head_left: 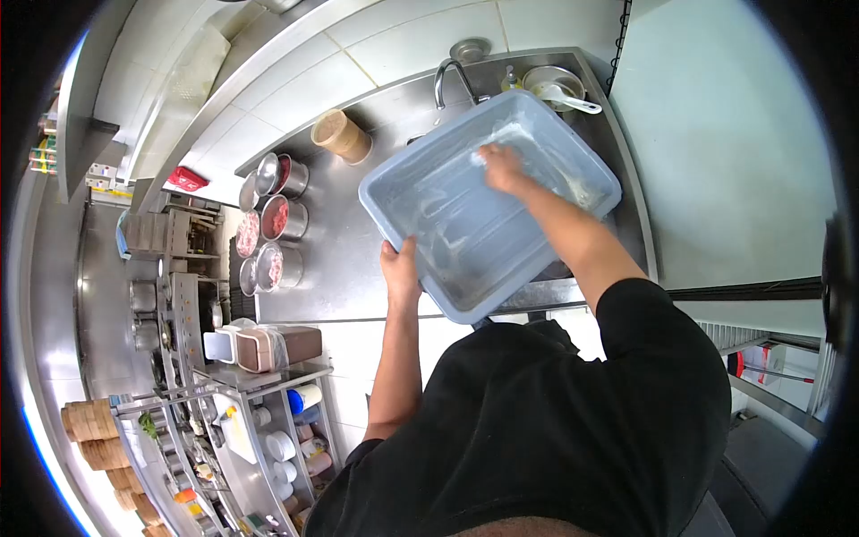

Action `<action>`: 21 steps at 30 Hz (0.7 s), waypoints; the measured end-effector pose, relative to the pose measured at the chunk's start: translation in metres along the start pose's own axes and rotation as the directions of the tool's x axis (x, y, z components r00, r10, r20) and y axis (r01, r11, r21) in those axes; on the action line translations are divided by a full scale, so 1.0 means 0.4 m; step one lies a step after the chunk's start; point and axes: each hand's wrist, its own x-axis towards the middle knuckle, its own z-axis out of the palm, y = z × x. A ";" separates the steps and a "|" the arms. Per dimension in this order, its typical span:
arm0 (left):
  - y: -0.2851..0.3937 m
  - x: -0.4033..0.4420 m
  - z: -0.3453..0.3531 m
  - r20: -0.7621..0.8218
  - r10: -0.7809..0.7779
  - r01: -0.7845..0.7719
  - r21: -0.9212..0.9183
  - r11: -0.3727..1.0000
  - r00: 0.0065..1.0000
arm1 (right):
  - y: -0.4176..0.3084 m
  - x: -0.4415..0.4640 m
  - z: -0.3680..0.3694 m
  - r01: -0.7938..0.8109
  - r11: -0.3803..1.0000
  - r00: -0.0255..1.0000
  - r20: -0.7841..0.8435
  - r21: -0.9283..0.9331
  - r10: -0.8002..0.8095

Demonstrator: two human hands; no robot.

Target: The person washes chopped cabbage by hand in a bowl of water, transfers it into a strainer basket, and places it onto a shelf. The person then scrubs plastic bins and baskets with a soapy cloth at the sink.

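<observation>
A large blue-grey plastic tub [488,237] is tilted over the sink end of the steel counter, with streaks of whitish suds on its inner floor and walls. My left hand [401,267] grips the tub's near left rim, thumb on the inner side. Inside the tub, my right hand [505,168] is closed and pressed against the floor toward the far side. A bit of white shows at its fingertips; whether it is a cloth, a sponge or foam I cannot tell. The tub hides most of the sink under it.
Behind the tub rise a faucet [452,80], a soap bottle [511,79] and a metal bowl [553,80] with a white-handled ladle [573,101]. Leftward on the steel counter [344,233] stand a tan round container [342,137] and several metal pots of raw meat [279,217]. A shelf cart [268,385] stands lower left.
</observation>
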 end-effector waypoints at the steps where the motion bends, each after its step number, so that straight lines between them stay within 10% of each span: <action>1: -0.007 0.010 0.002 -0.005 -0.005 0.005 -0.027 1.000 1.000 | -0.047 -0.034 -0.009 0.052 0.998 0.997 0.048 0.039 -0.054; 4: -0.016 0.037 0.001 0.008 -0.008 0.009 -0.143 0.990 1.000 | -0.140 -0.127 -0.069 0.300 0.920 0.896 0.257 0.252 -0.362; 8: -0.019 0.077 -0.034 0.004 0.046 -0.045 -0.153 0.987 0.999 | -0.055 -0.209 -0.215 0.090 0.985 0.993 -0.092 0.146 -0.077; 13: -0.036 0.143 -0.124 -0.021 0.031 -0.026 0.182 0.983 0.999 | 0.252 -0.222 -0.357 -0.280 0.955 0.797 -0.578 -0.094 0.177; 18: 0.000 0.215 -0.152 0.034 -0.036 0.025 0.281 0.959 0.999 | 0.485 -0.113 -0.178 -0.413 0.702 0.815 -0.109 0.580 0.569; 21: 0.046 0.215 -0.156 0.036 0.025 -0.034 0.292 0.956 0.999 | 0.502 -0.116 -0.210 -0.476 0.051 0.717 0.354 0.878 0.601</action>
